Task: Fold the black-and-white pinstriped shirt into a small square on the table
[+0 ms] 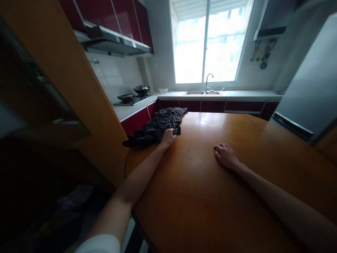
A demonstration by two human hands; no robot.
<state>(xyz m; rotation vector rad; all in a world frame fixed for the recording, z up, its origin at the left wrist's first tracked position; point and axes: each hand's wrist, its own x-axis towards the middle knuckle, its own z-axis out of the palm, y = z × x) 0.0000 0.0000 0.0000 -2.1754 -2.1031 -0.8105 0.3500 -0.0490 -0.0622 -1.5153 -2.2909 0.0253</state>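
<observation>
A crumpled black-and-white striped cloth (160, 124) lies at the far left edge of a round wooden table (210, 196). My left hand (168, 137) reaches out to it and its fingers are closed on the cloth's near edge. My right hand (225, 154) rests palm down on the bare tabletop, right of centre, with its fingers curled slightly and holding nothing.
A tall wooden cabinet (65, 80) stands close on the left. Behind the table runs a white counter with red cupboards, a hob with pans (134, 95), a sink with tap (206, 89) under the window, and a grey fridge (310, 91) at the right.
</observation>
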